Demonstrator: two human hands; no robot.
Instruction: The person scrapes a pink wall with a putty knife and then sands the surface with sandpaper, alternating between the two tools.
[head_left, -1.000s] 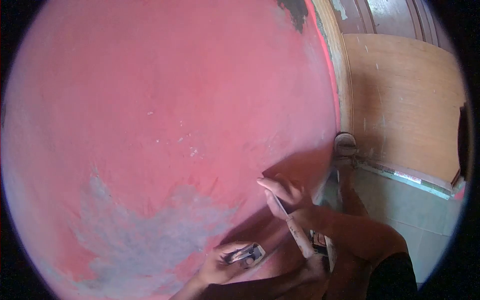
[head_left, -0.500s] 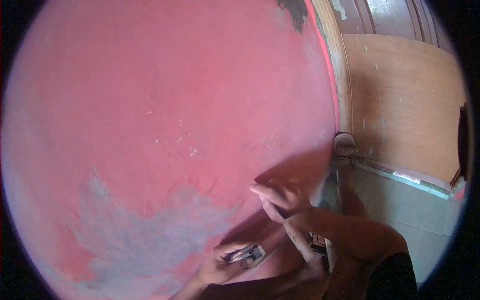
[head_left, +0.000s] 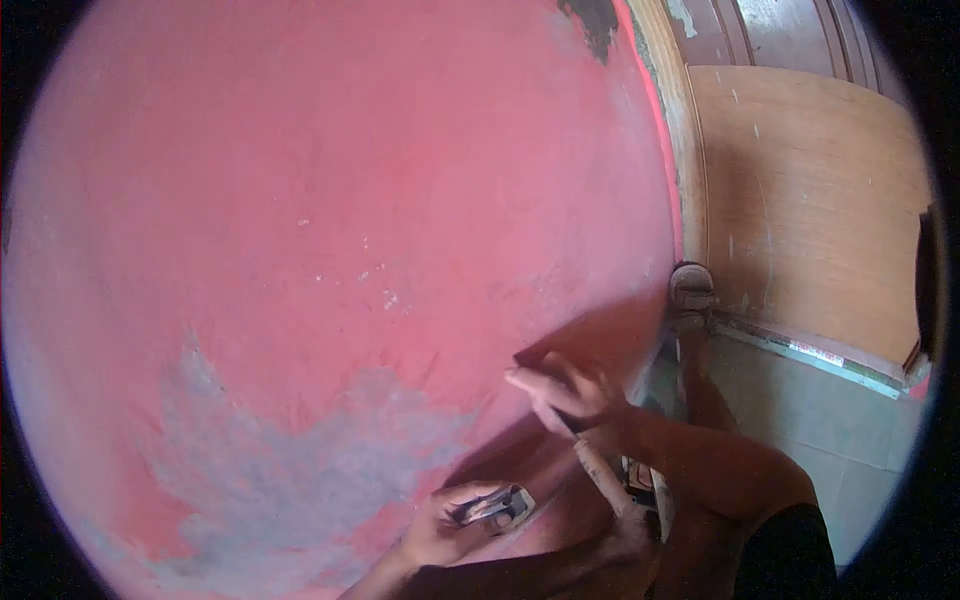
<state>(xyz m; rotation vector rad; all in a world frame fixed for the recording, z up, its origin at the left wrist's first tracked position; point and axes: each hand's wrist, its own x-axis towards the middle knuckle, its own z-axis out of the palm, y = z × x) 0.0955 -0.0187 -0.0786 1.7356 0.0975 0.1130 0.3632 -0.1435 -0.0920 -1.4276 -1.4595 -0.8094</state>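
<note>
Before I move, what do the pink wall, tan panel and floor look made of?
The pink wall looks like matte painted plaster or cement, with uneven gray patches breaking the paint. The tan panel looks like smooth wood or wood-look laminate, going by its fine grain. The floor seems to be smooth tile, ceramic or stone, judging by its thin straight joints.

The person wears a plain black garment (head_left: pixel 786 553) at the thigh and a brownish-grey open shoe (head_left: pixel 691 287) with a rounded front and crossing bands, while the left hand (head_left: pixel 446 528) and right hand (head_left: pixel 575 392) are bare.
</note>
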